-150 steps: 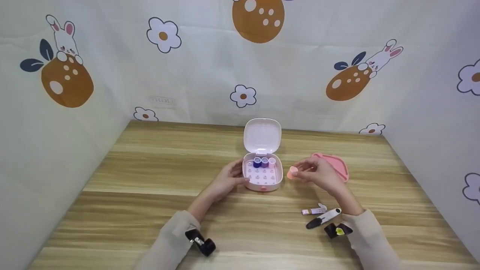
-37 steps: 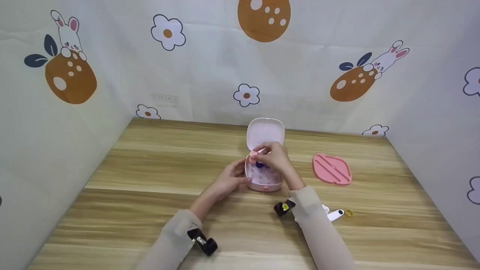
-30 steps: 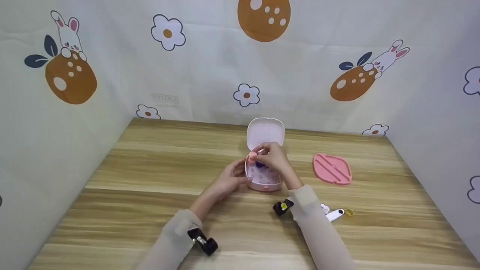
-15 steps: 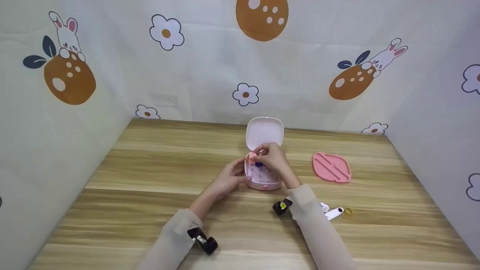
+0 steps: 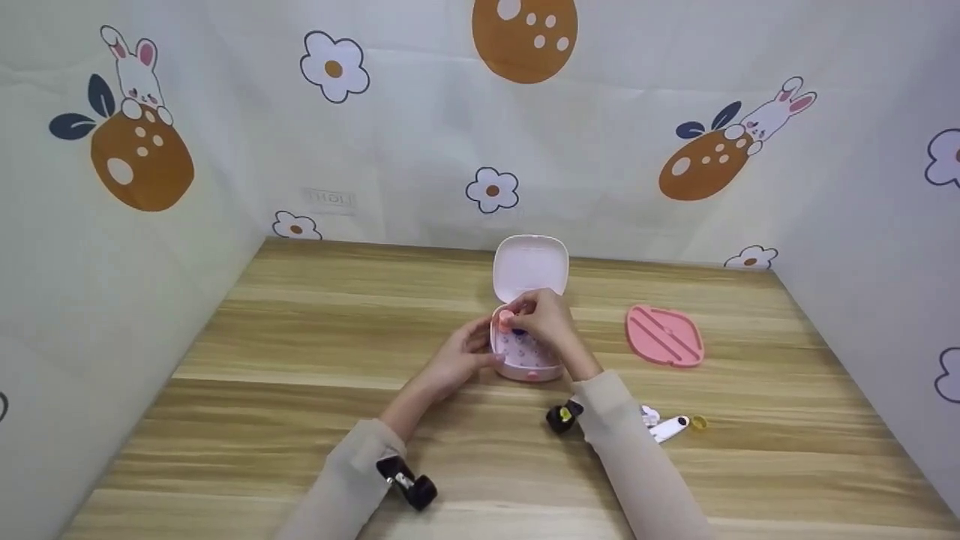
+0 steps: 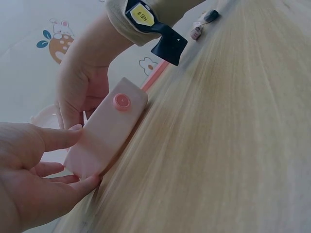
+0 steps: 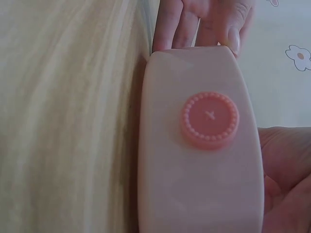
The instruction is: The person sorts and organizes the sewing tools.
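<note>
A pale pink sewing box [image 5: 531,372] stands on the table with its lid [image 5: 531,268] raised. Rows of small pegs cover its floor. My left hand [image 5: 454,364] holds the box's left side, the thumb at the rim and the fingers along the outer wall, as the left wrist view [image 6: 39,165] also has it. Between the thumb and fingers of my right hand [image 5: 547,319] is a peach thread spool [image 5: 505,321], low inside the box at its back left corner. A dark blue spool [image 5: 518,330] shows just beside it; my right hand hides the other spools.
To the right lies a pink tray [image 5: 664,335] with diagonal slots. Closer to me, a white-handled tool [image 5: 670,428], a white piece [image 5: 650,415] and a small yellow ring [image 5: 699,423] lie partly beside my right sleeve. A patterned cloth wall closes off the back.
My right hand has carried the peach spool from right of the box into its back left corner, lowering it slightly in the last half second. The left hand keeps its place.
</note>
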The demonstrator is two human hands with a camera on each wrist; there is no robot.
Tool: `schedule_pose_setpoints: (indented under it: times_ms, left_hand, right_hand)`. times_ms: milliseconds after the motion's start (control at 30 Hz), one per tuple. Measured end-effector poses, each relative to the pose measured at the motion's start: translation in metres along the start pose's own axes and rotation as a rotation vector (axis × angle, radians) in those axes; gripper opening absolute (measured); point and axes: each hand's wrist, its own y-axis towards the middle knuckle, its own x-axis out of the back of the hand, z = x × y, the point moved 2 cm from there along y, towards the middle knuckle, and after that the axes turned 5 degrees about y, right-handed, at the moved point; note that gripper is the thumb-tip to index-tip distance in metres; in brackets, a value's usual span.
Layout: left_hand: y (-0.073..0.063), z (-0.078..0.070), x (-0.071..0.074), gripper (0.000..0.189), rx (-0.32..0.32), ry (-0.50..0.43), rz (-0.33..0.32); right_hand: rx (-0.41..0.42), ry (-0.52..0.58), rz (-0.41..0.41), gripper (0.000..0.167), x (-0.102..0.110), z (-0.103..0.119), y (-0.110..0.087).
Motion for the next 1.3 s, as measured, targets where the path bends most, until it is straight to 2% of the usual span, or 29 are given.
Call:
schedule_pose_setpoints:
  times_ms: [567, 1000, 1300]
  left_hand:
    - [0.0, -0.001, 0.0, 0.075, 0.006, -0.01, 0.007]
    - [0.002, 0.0, 0.0, 0.076, -0.003, -0.019, 0.008]
    - [-0.001, 0.0, 0.001, 0.075, 0.021, -0.016, 0.002]
  right_hand:
    - [0.067, -0.015, 0.014, 0.019, 0.0, 0.0, -0.001]
    - [0.037, 0.074, 0.078, 0.021, 0.015, 0.001, 0.002]
    - [-0.037, 0.129, 0.066, 0.026, 0.028, 0.003, -0.004]
